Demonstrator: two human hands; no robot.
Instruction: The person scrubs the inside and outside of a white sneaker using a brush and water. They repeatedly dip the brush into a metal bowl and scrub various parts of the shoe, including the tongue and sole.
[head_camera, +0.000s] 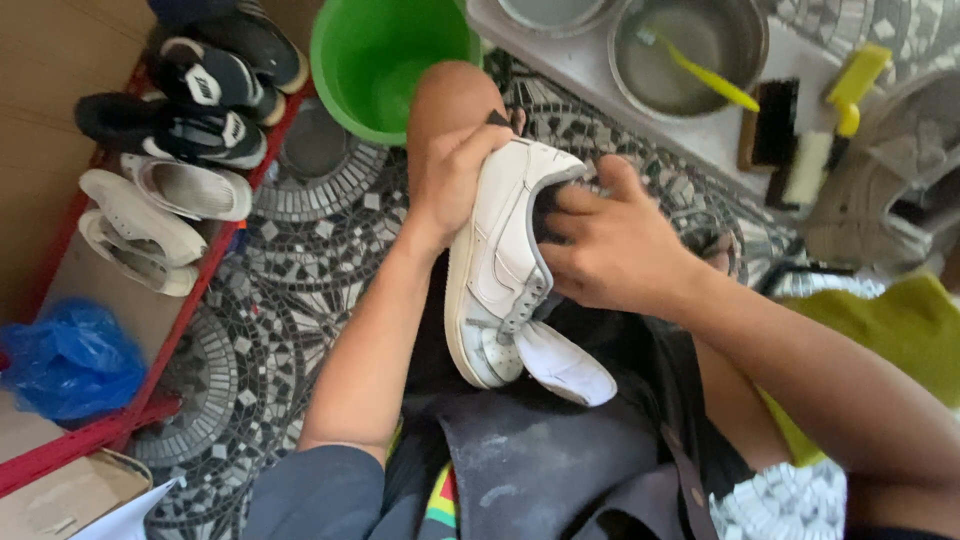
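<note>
White sneaker (497, 268) between left hand (447, 180), right hand (612, 250).

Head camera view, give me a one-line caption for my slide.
Left hand and right hand hold a white sneaker over the lap, beside a green bucket and a shoe rack.

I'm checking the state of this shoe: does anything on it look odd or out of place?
Yes. The white shoe held by the left hand has its tongue pulled out and flopping loose at the front, with no laces showing. The right hand has fingers inside its opening. The toe looks scuffed grey.
</note>
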